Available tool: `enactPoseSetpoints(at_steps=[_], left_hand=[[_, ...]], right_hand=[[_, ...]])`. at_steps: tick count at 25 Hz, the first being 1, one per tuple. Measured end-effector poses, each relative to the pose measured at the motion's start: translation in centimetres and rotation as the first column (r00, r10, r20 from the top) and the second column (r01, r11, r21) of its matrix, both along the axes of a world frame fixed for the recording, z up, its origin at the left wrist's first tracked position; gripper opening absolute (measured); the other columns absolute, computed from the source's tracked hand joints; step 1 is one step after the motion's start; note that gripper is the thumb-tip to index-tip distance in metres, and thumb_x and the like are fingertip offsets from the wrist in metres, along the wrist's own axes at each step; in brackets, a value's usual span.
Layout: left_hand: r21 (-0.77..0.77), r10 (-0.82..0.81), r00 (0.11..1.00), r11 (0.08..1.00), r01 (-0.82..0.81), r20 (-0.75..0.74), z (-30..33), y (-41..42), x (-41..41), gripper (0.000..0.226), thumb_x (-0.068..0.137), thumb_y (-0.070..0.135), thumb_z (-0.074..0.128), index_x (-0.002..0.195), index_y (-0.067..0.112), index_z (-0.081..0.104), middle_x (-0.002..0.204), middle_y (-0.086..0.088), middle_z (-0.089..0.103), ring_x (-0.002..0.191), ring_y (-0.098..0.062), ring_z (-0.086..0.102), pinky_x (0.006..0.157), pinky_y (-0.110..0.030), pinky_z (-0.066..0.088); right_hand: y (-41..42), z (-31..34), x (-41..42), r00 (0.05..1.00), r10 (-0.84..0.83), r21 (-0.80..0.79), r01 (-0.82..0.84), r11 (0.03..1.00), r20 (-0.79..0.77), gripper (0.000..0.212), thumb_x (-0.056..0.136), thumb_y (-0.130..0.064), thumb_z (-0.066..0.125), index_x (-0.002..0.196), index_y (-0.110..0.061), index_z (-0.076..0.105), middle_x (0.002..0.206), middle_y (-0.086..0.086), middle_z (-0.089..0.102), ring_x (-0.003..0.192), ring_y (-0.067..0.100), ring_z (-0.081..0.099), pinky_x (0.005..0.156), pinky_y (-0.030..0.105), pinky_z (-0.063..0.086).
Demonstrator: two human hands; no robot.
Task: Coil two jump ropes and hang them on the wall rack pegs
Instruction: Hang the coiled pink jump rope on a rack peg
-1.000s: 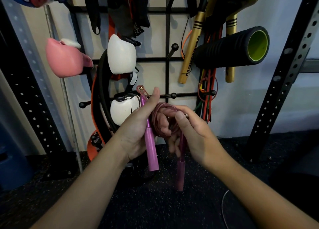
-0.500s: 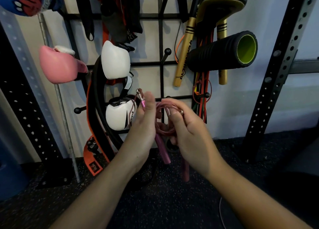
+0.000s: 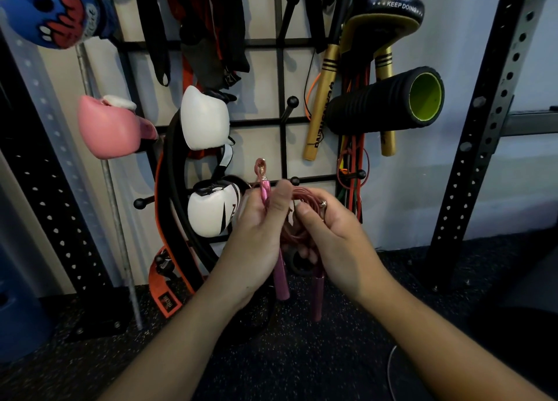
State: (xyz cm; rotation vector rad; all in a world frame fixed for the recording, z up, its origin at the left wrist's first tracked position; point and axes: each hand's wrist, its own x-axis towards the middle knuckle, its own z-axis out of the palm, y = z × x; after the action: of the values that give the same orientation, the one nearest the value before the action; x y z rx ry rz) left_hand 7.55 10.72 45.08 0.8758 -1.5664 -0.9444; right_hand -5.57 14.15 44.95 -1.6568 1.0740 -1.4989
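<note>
A pink jump rope (image 3: 297, 234) is bunched into a small coil between both hands, in front of the black wall rack (image 3: 282, 147). My left hand (image 3: 256, 240) grips one pink handle (image 3: 281, 280), whose swivel end sticks up above my thumb. My right hand (image 3: 335, 243) holds the coiled cord and the second, darker pink handle (image 3: 317, 295), which hangs down. A bare peg (image 3: 294, 180) pokes out just behind my left thumb, and another bare peg (image 3: 291, 102) sits higher up. No second rope can be made out for sure.
The rack carries a pink glove (image 3: 111, 127), two white gloves (image 3: 205, 118), a black foam roller (image 3: 383, 100), gold sticks (image 3: 320, 110), resistance bands (image 3: 353, 171) and an orange-black belt (image 3: 169, 207). Perforated black uprights (image 3: 489, 129) flank it. Below lies dark rubber flooring (image 3: 287, 355).
Both hands have risen with the rope toward the rack's lower pegs. The left handle's top now shows higher above my thumb, and the coil is pressed tighter between the hands.
</note>
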Motion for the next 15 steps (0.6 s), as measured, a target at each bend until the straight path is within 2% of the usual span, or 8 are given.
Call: enactPoseSetpoints(at_steps=[2, 4, 6, 9, 10, 12, 13, 15], left_hand=[[0.035, 0.068, 0.995, 0.997, -0.065, -0.07, -0.1, -0.1, -0.4, 0.069, 0.082, 0.089, 0.03, 0.112, 0.035, 0.06, 0.111, -0.002, 0.073, 0.106, -0.02, 0.071, 0.098, -0.046, 0.055], [0.041, 0.143, 0.982, 0.989, -0.139, -0.127, 0.1, 0.0, -0.5, 0.049, 0.1, 0.067, 0.034, 0.103, 0.028, 0.063, 0.095, 0.002, 0.076, 0.094, -0.013, 0.073, 0.089, -0.039, 0.057], [0.022, 0.174, 0.98, 0.985, -0.172, -0.1, 0.2, 0.0, -0.2, 0.042, 0.108, 0.049, 0.037, 0.098, 0.023, 0.069, 0.087, 0.005, 0.078, 0.086, -0.008, 0.074, 0.082, -0.03, 0.056], [-0.059, 0.203, 0.979, 0.977, -0.203, 0.003, 0.2, -0.3, 0.2, 0.038, 0.11, 0.038, 0.037, 0.106, 0.023, 0.072, 0.096, 0.006, 0.078, 0.095, -0.005, 0.072, 0.095, -0.034, 0.055], [-0.097, 0.234, 0.972, 0.969, -0.23, 0.036, 0.0, -0.5, 0.3, 0.035, 0.111, 0.034, 0.036, 0.112, 0.023, 0.07, 0.099, 0.009, 0.076, 0.097, 0.001, 0.069, 0.097, -0.028, 0.053], [-0.156, 0.289, 0.953, 0.949, -0.273, 0.095, -0.1, -0.6, 0.2, 0.029, 0.111, 0.03, 0.034, 0.125, 0.027, 0.058, 0.099, 0.017, 0.067, 0.092, 0.014, 0.063, 0.086, -0.006, 0.046], [-0.168, 0.3, 0.946, 0.945, -0.279, 0.119, -0.3, -0.7, 0.1, 0.029, 0.111, 0.029, 0.032, 0.129, 0.027, 0.055, 0.098, 0.018, 0.065, 0.09, 0.014, 0.062, 0.078, -0.003, 0.043], [-0.158, 0.284, 0.95, 0.952, -0.263, 0.131, -0.4, -0.8, 0.0, 0.029, 0.111, 0.026, 0.033, 0.122, 0.026, 0.06, 0.094, 0.015, 0.067, 0.087, 0.008, 0.063, 0.07, -0.006, 0.043]], right_hand=[[-0.1, 0.0, 0.2, 0.998, -0.011, 0.003, 0.011, 1.0, 0.058, 0.018, 0.108, -0.02, 0.048, 0.106, -0.027, 0.064, 0.072, 0.002, 0.062, 0.051, 0.006, 0.051, 0.049, 0.018, 0.044], [-0.4, -0.1, 0.2, 0.998, -0.052, 0.003, 0.052, 0.999, 0.036, 0.02, 0.108, -0.021, 0.048, 0.103, -0.032, 0.064, 0.075, 0.001, 0.06, 0.054, 0.007, 0.052, 0.049, 0.017, 0.044], [-0.7, -0.3, -0.1, 0.995, -0.1, 0.016, 0.1, 0.995, -0.006, 0.021, 0.109, -0.024, 0.048, 0.103, -0.037, 0.063, 0.077, -0.001, 0.061, 0.057, 0.008, 0.054, 0.049, 0.017, 0.043], [-1.0, -0.8, -0.5, 0.983, -0.159, 0.024, 0.162, 0.986, -0.094, 0.019, 0.109, -0.03, 0.047, 0.106, -0.04, 0.063, 0.079, -0.002, 0.065, 0.061, 0.01, 0.057, 0.054, 0.025, 0.048], [-1.0, -0.9, -0.4, 0.977, -0.173, 0.021, 0.176, 0.984, -0.124, 0.02, 0.109, -0.031, 0.046, 0.105, -0.042, 0.062, 0.078, -0.004, 0.066, 0.061, 0.01, 0.057, 0.056, 0.031, 0.051], [-1.0, -1.0, -0.3, 0.969, -0.187, 0.002, 0.19, 0.982, -0.163, 0.022, 0.109, -0.031, 0.045, 0.102, -0.047, 0.06, 0.074, -0.002, 0.065, 0.06, 0.01, 0.056, 0.061, 0.037, 0.054], [-1.1, -1.0, -0.3, 0.967, -0.189, -0.011, 0.19, 0.982, -0.171, 0.023, 0.109, -0.031, 0.045, 0.102, -0.048, 0.059, 0.074, 0.001, 0.065, 0.059, 0.012, 0.056, 0.062, 0.04, 0.054], [-1.3, -1.0, -0.3, 0.966, -0.19, -0.031, 0.187, 0.982, -0.176, 0.024, 0.109, -0.031, 0.045, 0.103, -0.048, 0.059, 0.075, -0.002, 0.066, 0.058, 0.015, 0.056, 0.063, 0.042, 0.053]])
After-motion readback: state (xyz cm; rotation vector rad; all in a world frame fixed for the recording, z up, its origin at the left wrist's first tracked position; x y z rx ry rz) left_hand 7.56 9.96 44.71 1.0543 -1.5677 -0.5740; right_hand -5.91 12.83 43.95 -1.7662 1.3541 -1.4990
